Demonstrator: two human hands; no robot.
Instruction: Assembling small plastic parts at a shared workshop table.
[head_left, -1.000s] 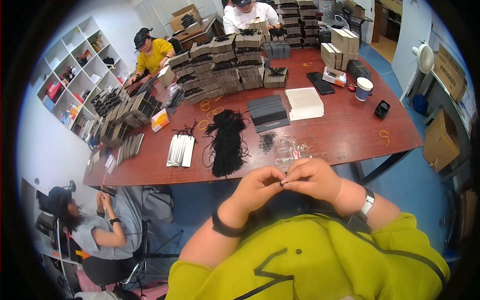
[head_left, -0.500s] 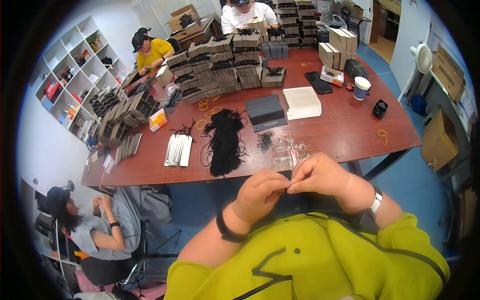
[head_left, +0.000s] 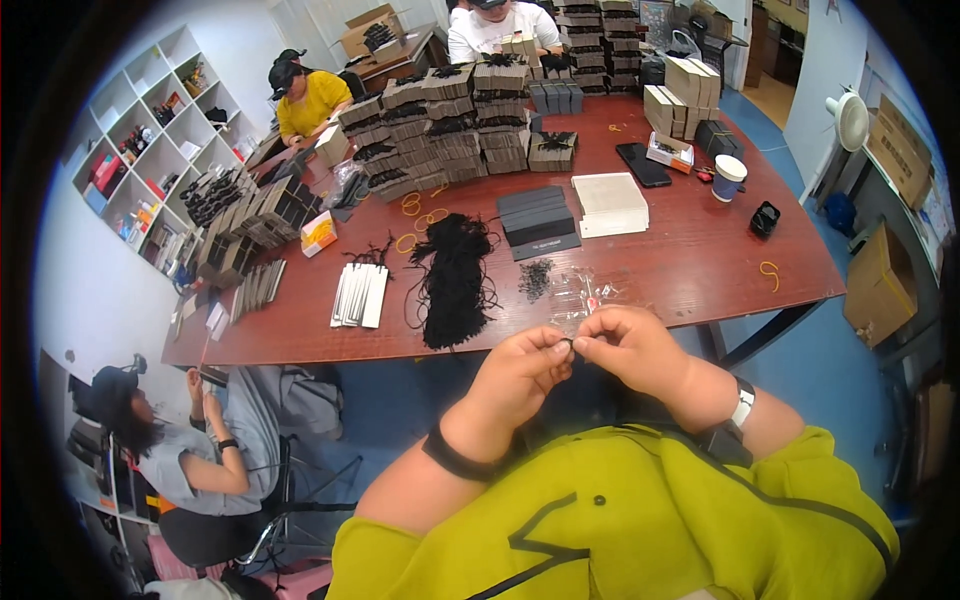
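Two hands meet just off the near edge of one red-brown tabletop, with one small dark piece at their fingertips. The left hand has its grip pressed together, thumb and forefinger pinching the piece; the right hand pinches at it from the other side, though the piece is mostly hidden. Beyond them on the tabletop lie one clear plastic bag, one pile of tiny black bits, too many to count, and one thick bundle of black cords. Left of the bundle is one fanned batch of white strips; behind the bits sit one stack of dark grey cards and, just beside it, one stack of cream sheets. Farther right are one phone, one paper cup and one loose yellow band. At least three other people are around the tabletop.
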